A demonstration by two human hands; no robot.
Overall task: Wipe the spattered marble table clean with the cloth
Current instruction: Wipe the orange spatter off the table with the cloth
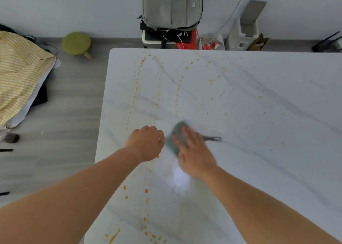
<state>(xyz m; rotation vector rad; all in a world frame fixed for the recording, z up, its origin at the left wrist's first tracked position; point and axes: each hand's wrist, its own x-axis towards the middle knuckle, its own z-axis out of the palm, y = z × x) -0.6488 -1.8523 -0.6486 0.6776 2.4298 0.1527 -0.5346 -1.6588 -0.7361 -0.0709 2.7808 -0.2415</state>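
Right hand (pixel 192 149) lies flat, fingers straight, pressing the soft green cloth (pixel 174 140) on the near middle of the table (pixel 277 95); left hand (pixel 148 142) rests curled beside it. Limp cloth probably bunches, so press its middle.

Home room: marble table (pixel 259 95), backpack (pixel 172 5), striped bedding (pixel 20 73).
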